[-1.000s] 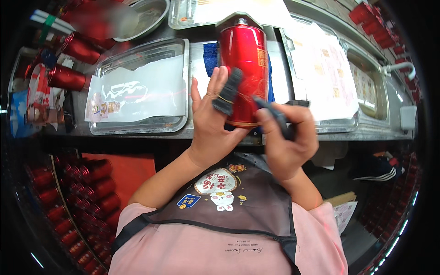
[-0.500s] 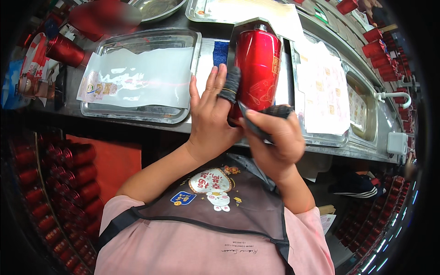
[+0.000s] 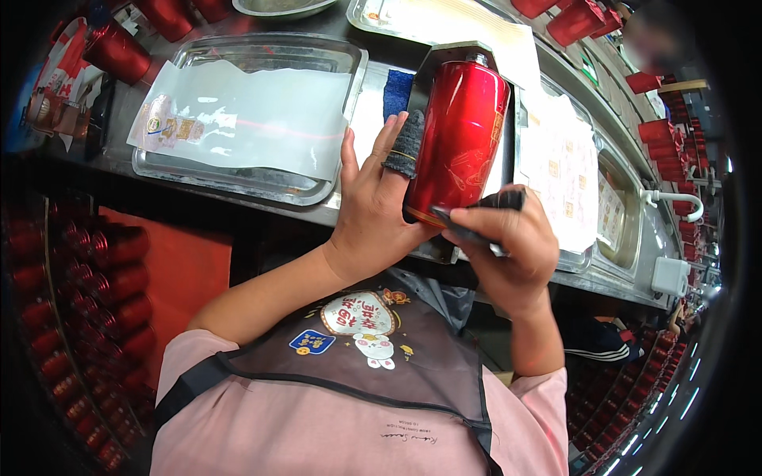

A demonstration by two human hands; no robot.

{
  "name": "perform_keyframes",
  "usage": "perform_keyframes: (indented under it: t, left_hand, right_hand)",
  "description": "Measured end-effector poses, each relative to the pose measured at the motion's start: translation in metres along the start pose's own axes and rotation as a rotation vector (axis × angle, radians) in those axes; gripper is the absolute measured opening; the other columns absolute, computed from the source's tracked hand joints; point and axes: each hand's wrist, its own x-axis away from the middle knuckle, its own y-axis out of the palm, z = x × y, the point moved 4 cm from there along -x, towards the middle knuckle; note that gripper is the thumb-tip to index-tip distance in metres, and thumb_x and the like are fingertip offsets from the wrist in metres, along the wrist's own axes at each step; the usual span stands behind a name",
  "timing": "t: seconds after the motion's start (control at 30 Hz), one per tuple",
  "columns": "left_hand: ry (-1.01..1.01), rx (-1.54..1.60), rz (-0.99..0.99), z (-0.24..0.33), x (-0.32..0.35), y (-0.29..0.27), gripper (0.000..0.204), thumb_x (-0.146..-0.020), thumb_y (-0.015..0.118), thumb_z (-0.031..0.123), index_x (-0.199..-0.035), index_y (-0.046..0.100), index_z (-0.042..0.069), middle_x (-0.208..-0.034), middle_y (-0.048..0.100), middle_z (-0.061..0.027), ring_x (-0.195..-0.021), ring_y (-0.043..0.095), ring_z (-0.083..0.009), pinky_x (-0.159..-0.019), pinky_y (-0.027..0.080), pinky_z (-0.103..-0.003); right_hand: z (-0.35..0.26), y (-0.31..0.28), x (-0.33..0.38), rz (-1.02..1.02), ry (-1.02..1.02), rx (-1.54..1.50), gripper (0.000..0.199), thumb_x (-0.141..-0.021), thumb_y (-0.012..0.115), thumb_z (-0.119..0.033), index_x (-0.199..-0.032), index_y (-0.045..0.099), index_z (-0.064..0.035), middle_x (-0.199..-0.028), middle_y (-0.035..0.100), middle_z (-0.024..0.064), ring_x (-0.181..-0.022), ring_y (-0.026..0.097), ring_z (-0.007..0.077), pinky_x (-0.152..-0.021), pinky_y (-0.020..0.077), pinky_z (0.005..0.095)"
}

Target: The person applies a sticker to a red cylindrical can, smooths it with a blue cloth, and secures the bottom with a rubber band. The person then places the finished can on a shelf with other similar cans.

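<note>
A glossy red bottle [image 3: 464,131] with gold markings lies in a dark angular holder [image 3: 476,49], its capped neck pointing away from me. My left hand [image 3: 371,194] rests along its left side, fingers stretched and apart. A dark, ribbed cover [image 3: 406,143] sheathes one finger, which touches the bottle; the thumb reaches the near end. My right hand [image 3: 516,238] is closed on a flat dark scraper-like piece [image 3: 468,224], held against the bottle's near right edge. Motion blurs this hand, and its fingers partly hide the piece.
Left of the bottle, a metal tray [image 3: 321,190] carries a white translucent sheet [image 3: 246,119]. To the right, printed label sheets [image 3: 559,170] lie on another tray, beside a sink basin [image 3: 639,206] with a white tap [image 3: 675,198]. A blue cloth [image 3: 397,94] lies by the holder. Red bottles [image 3: 119,51] stand around.
My right hand and the dark piece have moved down the bottle's side to its near end. My left hand keeps its place against the bottle. The whole view has shifted slightly.
</note>
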Motion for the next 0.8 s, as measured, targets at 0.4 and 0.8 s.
perform_keyframes:
  t: [0.4,0.8]
  left_hand:
    - [-0.053,0.340,-0.064,0.007,-0.008,-0.013,0.097,-0.070,0.086,0.052,-0.137,0.045,-0.005,-0.141,0.047,-0.0264,-0.133,0.047,-0.0397,-0.117,0.005,-0.065]
    - [-0.359,0.896,0.061,-0.012,-0.024,0.006,0.063,-0.094,0.071,0.027,-0.135,0.045,-0.014,-0.129,0.057,-0.0297,-0.123,0.058,-0.0302,-0.101,0.049,-0.036]
  right_hand:
    - [0.070,-0.020,-0.081,0.215,0.049,0.040,0.018,-0.084,0.079,-0.006,-0.099,0.070,-0.0009,-0.089,0.069,0.0026,-0.082,0.062,0.0089,-0.075,0.0510,0.0241]
    - [0.047,-0.028,0.008,0.199,0.433,-0.102,0.021,-0.082,0.081,-0.010,-0.096,0.068,-0.0008,-0.080,0.064,0.0023,-0.073,0.058,0.0098,-0.066,0.0442,0.0220]
